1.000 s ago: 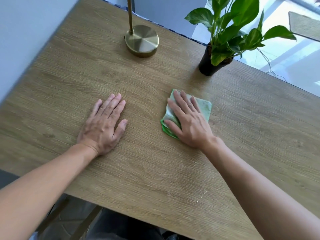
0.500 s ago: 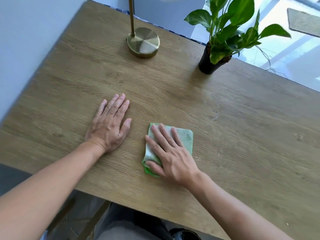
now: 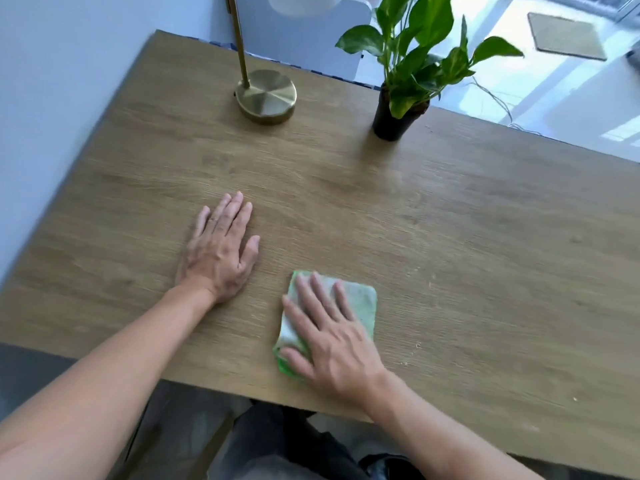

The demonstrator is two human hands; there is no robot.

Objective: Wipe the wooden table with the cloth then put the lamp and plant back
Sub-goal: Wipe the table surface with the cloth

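Observation:
The wooden table (image 3: 467, 237) fills the view. A folded green and white cloth (image 3: 360, 299) lies near the table's front edge, and my right hand (image 3: 332, 344) presses flat on it with fingers spread. To its left, my left hand (image 3: 220, 254) rests flat on the bare wood, holding nothing. The brass lamp (image 3: 266, 97) stands at the back centre on its round base, its pole rising out of frame. The plant (image 3: 415, 64), in a black pot (image 3: 389, 119), stands at the back to the right of the lamp.
A pale wall runs along the table's left side. Beyond the far edge lies a bright floor with a tan mat (image 3: 568, 36). Small pale specks (image 3: 417, 345) dot the wood right of the cloth. My legs show under the front edge.
My right hand has slid the cloth from near the plant towards me and to the left, down to the front edge. My left hand has stayed flat in place.

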